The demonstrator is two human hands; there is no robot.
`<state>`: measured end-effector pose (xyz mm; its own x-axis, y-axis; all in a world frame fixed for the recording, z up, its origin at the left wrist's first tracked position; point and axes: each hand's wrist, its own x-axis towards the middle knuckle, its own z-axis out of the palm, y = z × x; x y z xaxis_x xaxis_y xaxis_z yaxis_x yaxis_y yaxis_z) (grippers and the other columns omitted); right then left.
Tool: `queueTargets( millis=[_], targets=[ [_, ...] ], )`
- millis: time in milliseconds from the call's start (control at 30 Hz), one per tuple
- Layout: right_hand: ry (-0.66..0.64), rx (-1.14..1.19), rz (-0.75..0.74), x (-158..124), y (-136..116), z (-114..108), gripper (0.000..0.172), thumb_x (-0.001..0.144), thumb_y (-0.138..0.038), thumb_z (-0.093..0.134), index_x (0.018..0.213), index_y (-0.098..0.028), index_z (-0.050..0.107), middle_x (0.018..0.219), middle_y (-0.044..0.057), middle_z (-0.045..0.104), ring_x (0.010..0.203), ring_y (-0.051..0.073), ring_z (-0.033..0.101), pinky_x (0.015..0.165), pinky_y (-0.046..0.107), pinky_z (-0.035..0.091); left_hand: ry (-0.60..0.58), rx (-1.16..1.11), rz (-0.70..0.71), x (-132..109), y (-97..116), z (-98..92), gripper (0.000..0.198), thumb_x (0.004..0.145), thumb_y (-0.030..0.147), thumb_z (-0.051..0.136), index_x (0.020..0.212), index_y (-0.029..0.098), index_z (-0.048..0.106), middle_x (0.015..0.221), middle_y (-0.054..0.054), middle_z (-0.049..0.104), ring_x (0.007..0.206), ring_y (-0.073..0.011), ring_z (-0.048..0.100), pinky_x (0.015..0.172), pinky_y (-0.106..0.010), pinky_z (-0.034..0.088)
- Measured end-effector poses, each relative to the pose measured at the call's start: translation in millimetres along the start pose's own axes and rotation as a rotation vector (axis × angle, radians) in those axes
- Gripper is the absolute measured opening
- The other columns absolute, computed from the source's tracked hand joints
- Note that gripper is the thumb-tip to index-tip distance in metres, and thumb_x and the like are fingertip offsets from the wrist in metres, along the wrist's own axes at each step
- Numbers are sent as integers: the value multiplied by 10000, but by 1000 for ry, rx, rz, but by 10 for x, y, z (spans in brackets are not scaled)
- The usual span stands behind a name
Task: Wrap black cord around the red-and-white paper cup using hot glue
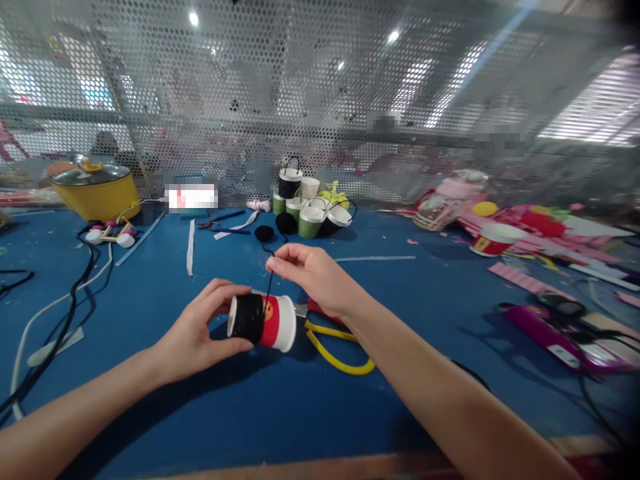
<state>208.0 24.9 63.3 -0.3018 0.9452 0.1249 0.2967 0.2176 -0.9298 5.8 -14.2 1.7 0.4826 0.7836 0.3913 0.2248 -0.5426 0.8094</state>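
Observation:
A paper cup (278, 323) lies on its side in my left hand (205, 328), whose thumb and fingers close around its left end. Black yarn (249, 319) is wound around that part of the cup, while red and white paper shows on the rest. My right hand (305, 272) pinches the same yarn above the cup, and the strand runs taut down to the winding. Behind the hand, the yarn leads back to black balls (265, 233) on the table. Yellow-handled scissors (345, 363) lie just right of the cup, partly hidden by my right forearm.
Several small wrapped cups (312, 220) with handles stand at the back centre. A yellow pot (95, 190) is at the far left, with cables (75, 293) before it. Pliers (223, 220), a white strip (191, 247), a red cup (495, 239) and a purple case (555, 337) lie around the blue table (200, 420).

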Motion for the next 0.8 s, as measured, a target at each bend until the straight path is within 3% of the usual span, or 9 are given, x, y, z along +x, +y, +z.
queueTargets(
  millis=[100, 533, 800],
  targets=[
    [45, -32, -44, 6, 45, -19, 281, 720, -442, 614, 717, -171, 540, 679, -14, 545, 629, 116, 470, 637, 275, 382, -8, -60, -19, 12, 18, 11, 459, 729, 253, 703, 1146, 245, 510, 1084, -61, 489, 1025, -209, 550, 883, -360, 509],
    [10, -183, -96, -8, 41, 52, 292, 787, -450, 527, 693, -176, 492, 646, -36, 467, 579, 99, 381, 563, 258, 328, -54, 26, 28, -6, 89, 26, 484, 716, 279, 717, 1153, 249, 511, 1071, -69, 510, 993, -205, 558, 834, -328, 518],
    [-62, -270, -31, -21, 76, 73, 233, 817, -356, 507, 675, -172, 475, 604, -50, 425, 565, 93, 357, 542, 248, 300, 8, 188, 177, -36, 69, 12, 485, 728, 320, 706, 1163, 243, 505, 1096, -82, 512, 1026, -219, 542, 894, -361, 482]
  ],
)
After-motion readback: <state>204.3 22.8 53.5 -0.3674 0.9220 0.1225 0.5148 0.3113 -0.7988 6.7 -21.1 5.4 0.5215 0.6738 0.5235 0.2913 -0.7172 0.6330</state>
